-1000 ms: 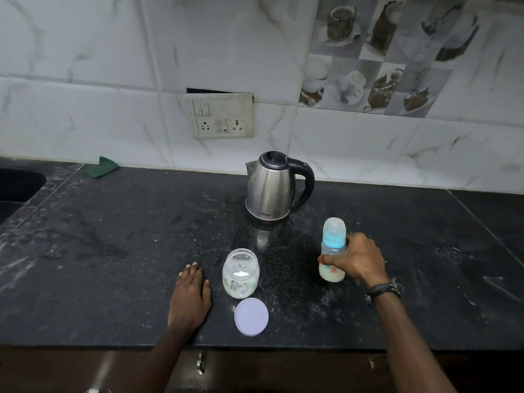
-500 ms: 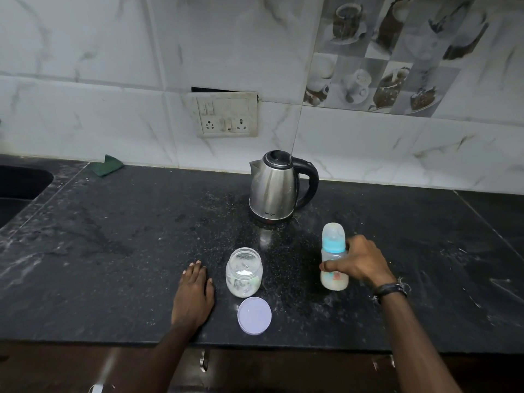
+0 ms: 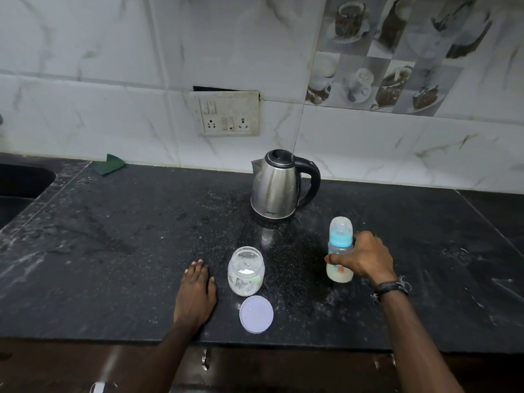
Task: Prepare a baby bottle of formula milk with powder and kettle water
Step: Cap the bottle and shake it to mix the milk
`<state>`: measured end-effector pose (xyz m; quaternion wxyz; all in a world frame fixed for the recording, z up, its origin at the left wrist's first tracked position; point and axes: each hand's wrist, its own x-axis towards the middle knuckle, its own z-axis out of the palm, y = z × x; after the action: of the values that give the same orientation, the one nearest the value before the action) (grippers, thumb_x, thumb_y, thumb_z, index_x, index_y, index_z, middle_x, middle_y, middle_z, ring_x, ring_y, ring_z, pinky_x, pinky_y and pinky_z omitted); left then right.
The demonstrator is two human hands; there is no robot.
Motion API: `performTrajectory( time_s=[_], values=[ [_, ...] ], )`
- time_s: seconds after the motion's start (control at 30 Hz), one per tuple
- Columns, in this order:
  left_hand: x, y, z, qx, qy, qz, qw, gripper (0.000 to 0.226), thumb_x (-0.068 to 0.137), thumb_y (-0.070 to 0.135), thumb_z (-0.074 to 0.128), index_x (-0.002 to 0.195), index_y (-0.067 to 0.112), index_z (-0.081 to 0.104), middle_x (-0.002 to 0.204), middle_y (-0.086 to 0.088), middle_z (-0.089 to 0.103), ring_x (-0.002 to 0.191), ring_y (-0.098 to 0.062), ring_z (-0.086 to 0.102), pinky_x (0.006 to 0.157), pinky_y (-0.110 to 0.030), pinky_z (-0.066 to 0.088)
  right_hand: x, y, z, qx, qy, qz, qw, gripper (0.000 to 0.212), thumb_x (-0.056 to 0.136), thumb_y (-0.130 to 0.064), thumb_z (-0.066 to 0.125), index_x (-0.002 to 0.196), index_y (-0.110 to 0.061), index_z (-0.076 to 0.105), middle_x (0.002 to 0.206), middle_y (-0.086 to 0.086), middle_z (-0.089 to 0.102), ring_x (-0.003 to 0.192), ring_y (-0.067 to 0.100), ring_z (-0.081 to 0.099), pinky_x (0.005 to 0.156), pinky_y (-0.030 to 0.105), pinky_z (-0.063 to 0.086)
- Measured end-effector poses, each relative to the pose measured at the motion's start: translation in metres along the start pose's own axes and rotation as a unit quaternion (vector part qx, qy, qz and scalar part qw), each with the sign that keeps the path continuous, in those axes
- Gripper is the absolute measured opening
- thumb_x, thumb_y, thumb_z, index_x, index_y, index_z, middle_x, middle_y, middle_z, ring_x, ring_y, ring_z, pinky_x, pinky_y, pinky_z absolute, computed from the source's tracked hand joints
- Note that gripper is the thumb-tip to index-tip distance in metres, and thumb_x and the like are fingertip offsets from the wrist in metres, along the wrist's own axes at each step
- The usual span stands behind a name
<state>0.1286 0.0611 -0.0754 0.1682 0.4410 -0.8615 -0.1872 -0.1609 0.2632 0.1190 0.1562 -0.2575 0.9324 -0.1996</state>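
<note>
Your right hand (image 3: 360, 258) is wrapped around the middle of the baby bottle (image 3: 340, 249), fingers closed on its body. The bottle stands upright on the black counter (image 3: 113, 251), in front of and to the right of the kettle (image 3: 279, 188). It wears its blue collar and clear cap, and pale milky liquid fills its lower part.

Your left hand (image 3: 195, 296) lies flat, palm down, fingers loosely together, holding nothing. It sits well in front of the kettle and to its left, just beside the powder jar (image 3: 246, 270) but not touching it.

The jar stands open directly in front of the kettle, with white powder inside. Its round lid (image 3: 256, 314) lies flat nearer the counter edge, just in front of the jar.

The kettle stands upright near the wall, lid shut, handle to the right. White specks dust the counter around its base.
</note>
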Motion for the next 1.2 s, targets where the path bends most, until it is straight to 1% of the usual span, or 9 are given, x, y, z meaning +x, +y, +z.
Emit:
performTrajectory(
  time_s=[0.1, 0.23, 0.5, 0.67, 0.77, 0.9, 1.03, 1.13, 1.2],
  values=[
    [-0.0012, 0.0005, 0.0005, -0.001, -0.003, -0.001, 1.0, 0.062, 0.094, 0.036, 0.029, 0.123, -0.006, 0.064, 0.138, -0.025, 0.057, 0.13, -0.04, 0.052, 0.114, -0.049, 0.037, -0.0017, -0.0021, 0.0005, 0.015, -0.023, -0.005, 1.0, 0.07, 0.042, -0.055, 0.087, 0.097, -0.018, 0.068, 0.096, 0.002, 0.072, 0.084, 0.02, 0.069, 0.077, 0.04, 0.058],
    [-0.0003, 0.0002, 0.001, -0.004, -0.002, -0.003, 1.0, 0.062, 0.094, 0.037, 0.029, 0.123, -0.006, 0.064, 0.138, -0.025, 0.056, 0.131, -0.04, 0.052, 0.113, -0.05, 0.038, -0.0009, -0.0025, -0.001, -0.009, 0.025, 0.006, 1.0, 0.065, 0.054, -0.048, 0.09, 0.103, -0.014, 0.064, 0.101, 0.006, 0.07, 0.092, 0.026, 0.068, 0.074, 0.038, 0.055],
    [0.0, 0.0025, 0.0005, -0.008, 0.0, -0.005, 1.0, 0.063, 0.094, 0.038, 0.028, 0.125, -0.005, 0.063, 0.14, -0.024, 0.055, 0.132, -0.039, 0.051, 0.114, -0.049, 0.037, 0.0006, -0.0002, -0.0015, 0.018, -0.004, -0.009, 1.0, 0.064, 0.049, -0.049, 0.09, 0.1, -0.018, 0.068, 0.099, 0.002, 0.072, 0.088, 0.021, 0.069, 0.079, 0.041, 0.057],
    [-0.0012, 0.0009, 0.0001, -0.003, -0.001, -0.004, 1.0, 0.064, 0.094, 0.038, 0.028, 0.125, -0.005, 0.063, 0.14, -0.024, 0.055, 0.133, -0.039, 0.05, 0.114, -0.049, 0.037, -0.0006, 0.0004, 0.0011, -0.032, 0.021, 0.011, 0.999, 0.067, 0.053, -0.049, 0.089, 0.105, -0.016, 0.064, 0.104, 0.006, 0.07, 0.092, 0.025, 0.067, 0.071, 0.035, 0.052],
    [-0.0012, 0.0007, -0.0004, -0.006, -0.002, -0.007, 1.0, 0.064, 0.094, 0.038, 0.028, 0.125, -0.005, 0.063, 0.14, -0.024, 0.055, 0.132, -0.039, 0.05, 0.114, -0.05, 0.037, -0.0021, -0.0011, -0.0006, 0.01, -0.023, 0.001, 1.0, 0.065, 0.047, -0.05, 0.087, 0.098, -0.016, 0.065, 0.099, 0.003, 0.071, 0.088, 0.022, 0.068, 0.076, 0.039, 0.056],
    [-0.001, 0.0017, -0.0001, -0.006, 0.0, -0.005, 1.0, 0.063, 0.094, 0.037, 0.029, 0.123, -0.006, 0.064, 0.138, -0.025, 0.056, 0.131, -0.04, 0.051, 0.112, -0.051, 0.039, -0.0066, -0.0004, -0.0047, -0.072, 0.028, 0.028, 0.997, 0.066, 0.053, -0.049, 0.088, 0.105, -0.015, 0.064, 0.104, 0.007, 0.069, 0.092, 0.027, 0.066, 0.069, 0.033, 0.048],
    [-0.0003, 0.0015, 0.0002, -0.004, 0.001, -0.002, 1.0, 0.063, 0.094, 0.037, 0.029, 0.123, -0.006, 0.064, 0.137, -0.025, 0.057, 0.13, -0.04, 0.052, 0.112, -0.051, 0.039, -0.0071, 0.0, -0.0032, 0.04, -0.043, 0.009, 0.998, 0.044, 0.052, -0.039, 0.09, 0.086, -0.019, 0.07, 0.092, 0.002, 0.074, 0.08, 0.015, 0.069, 0.076, 0.037, 0.057],
    [-0.0006, 0.0002, 0.001, 0.0, 0.001, -0.001, 1.0, 0.063, 0.094, 0.037, 0.029, 0.123, -0.006, 0.064, 0.138, -0.025, 0.057, 0.13, -0.04, 0.052, 0.112, -0.051, 0.039, -0.007, -0.0029, -0.0013, 0.014, -0.016, 0.007, 1.0, 0.056, 0.049, -0.047, 0.089, 0.092, -0.02, 0.066, 0.095, 0.002, 0.071, 0.085, 0.021, 0.068, 0.077, 0.039, 0.057],
    [-0.0004, -0.0009, 0.0015, -0.002, 0.005, 0.0, 1.0, 0.063, 0.094, 0.037, 0.029, 0.123, -0.006, 0.064, 0.138, -0.025, 0.056, 0.13, -0.04, 0.052, 0.113, -0.05, 0.038, -0.0079, -0.006, 0.0002, 0.023, -0.028, 0.006, 0.999, 0.05, 0.05, -0.044, 0.09, 0.088, -0.022, 0.065, 0.096, 0.002, 0.071, 0.086, 0.021, 0.068, 0.078, 0.038, 0.057]
  ],
)
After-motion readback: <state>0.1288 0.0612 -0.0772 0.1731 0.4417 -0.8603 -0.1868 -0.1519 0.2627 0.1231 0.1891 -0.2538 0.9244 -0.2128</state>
